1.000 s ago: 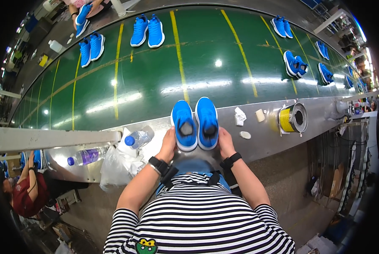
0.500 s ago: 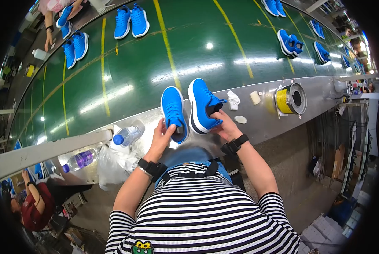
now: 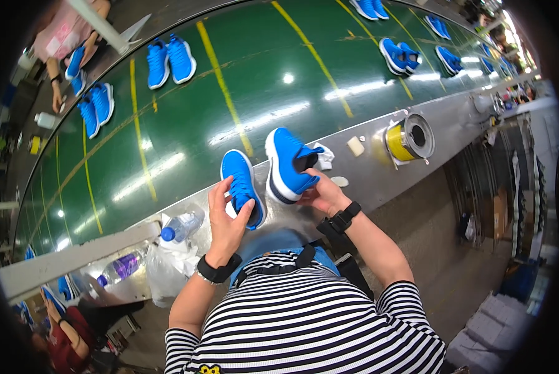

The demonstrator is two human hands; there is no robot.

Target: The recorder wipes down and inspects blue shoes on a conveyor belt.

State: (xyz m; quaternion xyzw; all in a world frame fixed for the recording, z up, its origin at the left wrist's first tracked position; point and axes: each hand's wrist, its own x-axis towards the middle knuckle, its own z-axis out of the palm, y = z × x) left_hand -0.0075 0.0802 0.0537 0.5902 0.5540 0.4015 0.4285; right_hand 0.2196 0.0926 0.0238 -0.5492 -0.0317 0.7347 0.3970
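Note:
A blue sneaker point(image 3: 236, 167) with a white sole sits at the metal ledge, toe pointing away. My left hand point(image 3: 225, 221) is closed on it, fingers along its left side and thumb by the collar. My right hand point(image 3: 324, 194) grips a second blue sneaker point(image 3: 284, 163) at the heel and collar. This one is tilted, so its white sole edge and dark heel part show on the left. Part of my right fingers is hidden under the heel.
A green conveyor belt point(image 3: 186, 118) with yellow lines carries several pairs of blue sneakers. On the metal ledge point(image 3: 370, 156) are a yellow-banded can point(image 3: 404, 140), a pale block point(image 3: 355, 146), crumpled tissue point(image 3: 324, 157) and plastic bottles point(image 3: 181, 227). Co-workers sit at far left point(image 3: 64, 37) and lower left point(image 3: 70, 340).
My left fingers have shifted forward along the left sneaker's side. The right sneaker is tilted more, showing more of its sole edge. The whole view has turned slightly.

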